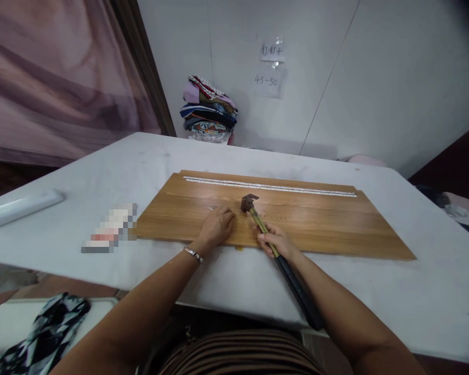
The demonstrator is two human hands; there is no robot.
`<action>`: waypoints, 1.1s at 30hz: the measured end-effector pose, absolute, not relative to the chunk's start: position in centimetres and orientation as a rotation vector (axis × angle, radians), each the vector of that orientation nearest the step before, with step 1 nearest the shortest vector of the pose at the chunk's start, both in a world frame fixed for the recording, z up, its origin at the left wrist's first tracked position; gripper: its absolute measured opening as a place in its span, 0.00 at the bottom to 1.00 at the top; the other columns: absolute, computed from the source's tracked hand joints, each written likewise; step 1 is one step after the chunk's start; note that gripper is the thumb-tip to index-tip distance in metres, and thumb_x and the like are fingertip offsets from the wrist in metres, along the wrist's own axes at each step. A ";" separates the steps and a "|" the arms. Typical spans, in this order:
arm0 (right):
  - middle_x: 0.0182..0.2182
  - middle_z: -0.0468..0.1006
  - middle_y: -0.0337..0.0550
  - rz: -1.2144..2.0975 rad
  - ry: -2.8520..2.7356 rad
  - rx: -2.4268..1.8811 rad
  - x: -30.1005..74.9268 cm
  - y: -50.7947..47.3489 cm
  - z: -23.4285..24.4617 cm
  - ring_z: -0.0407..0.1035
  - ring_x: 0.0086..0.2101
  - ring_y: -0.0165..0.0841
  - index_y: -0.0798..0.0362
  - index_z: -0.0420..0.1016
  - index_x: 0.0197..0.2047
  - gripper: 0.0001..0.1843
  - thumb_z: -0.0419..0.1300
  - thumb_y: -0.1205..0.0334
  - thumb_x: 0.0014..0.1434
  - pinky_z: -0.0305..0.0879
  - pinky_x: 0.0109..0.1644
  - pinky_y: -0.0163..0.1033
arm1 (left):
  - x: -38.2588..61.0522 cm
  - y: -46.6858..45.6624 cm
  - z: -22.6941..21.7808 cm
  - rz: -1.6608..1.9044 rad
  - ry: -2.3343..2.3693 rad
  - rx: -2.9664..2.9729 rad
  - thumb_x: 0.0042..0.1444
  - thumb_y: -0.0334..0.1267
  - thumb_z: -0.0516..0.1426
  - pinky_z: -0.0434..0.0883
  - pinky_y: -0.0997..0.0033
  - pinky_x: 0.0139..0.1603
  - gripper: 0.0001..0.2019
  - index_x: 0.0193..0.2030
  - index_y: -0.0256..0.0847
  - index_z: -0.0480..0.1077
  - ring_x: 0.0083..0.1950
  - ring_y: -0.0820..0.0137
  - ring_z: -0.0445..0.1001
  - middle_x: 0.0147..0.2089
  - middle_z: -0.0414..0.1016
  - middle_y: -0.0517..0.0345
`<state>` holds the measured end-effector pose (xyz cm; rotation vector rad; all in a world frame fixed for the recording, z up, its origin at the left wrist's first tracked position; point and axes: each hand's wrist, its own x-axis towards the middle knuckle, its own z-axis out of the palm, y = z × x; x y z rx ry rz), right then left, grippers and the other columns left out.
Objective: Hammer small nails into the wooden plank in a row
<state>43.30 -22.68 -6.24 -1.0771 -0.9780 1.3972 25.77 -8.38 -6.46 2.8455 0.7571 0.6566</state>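
A brown wooden board (320, 224) lies across the white table in front of me. My right hand (275, 239) is closed around the handle of a claw hammer (262, 224), partway up toward the head. The rusty hammer head is just above the board, right of my left hand (218, 226). That hand rests on the board with its fingers bent and pressed together; whatever may be between the fingertips is hidden. Several loose nails (212, 207) lie by its knuckles. A row of small dark points (275, 216) runs along the board to the right of the hammer head.
Two white marked strips (269, 186) run along the board's far side. Left on the white table (156, 156) are a blurred-out flat object (111, 226) and a long white object (23, 207). Folded cloths (209, 112) are stacked by the wall. Patterned fabric (50, 328) lies at lower left.
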 end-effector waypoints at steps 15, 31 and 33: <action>0.09 0.63 0.25 1.393 -0.984 -1.095 43.3 -22.6 -6.7 0.50 0.08 0.22 0.55 0.63 0.42 0.17 0.59 0.57 0.51 0.47 0.12 0.27 | 25.6 -9.5 -5.6 0.691 0.580 2.892 0.58 0.34 0.49 0.65 0.68 0.38 0.12 0.26 0.37 0.69 0.33 0.70 0.66 0.29 0.69 0.54; 0.10 0.64 0.26 1.405 -0.985 -1.100 43.3 -22.6 -6.4 0.51 0.09 0.22 0.55 0.63 0.42 0.18 0.59 0.57 0.50 0.48 0.11 0.27 | 25.6 -9.3 -6.0 0.683 0.661 2.855 0.58 0.36 0.49 0.61 0.70 0.34 0.12 0.25 0.39 0.64 0.31 0.72 0.64 0.28 0.67 0.56; 0.10 0.64 0.25 1.402 -0.984 -1.092 43.3 -22.6 -6.4 0.51 0.08 0.22 0.55 0.63 0.42 0.18 0.59 0.57 0.50 0.48 0.11 0.27 | 25.6 -9.3 -6.0 0.681 0.665 2.854 0.58 0.36 0.50 0.61 0.70 0.34 0.11 0.25 0.39 0.64 0.31 0.72 0.64 0.29 0.67 0.56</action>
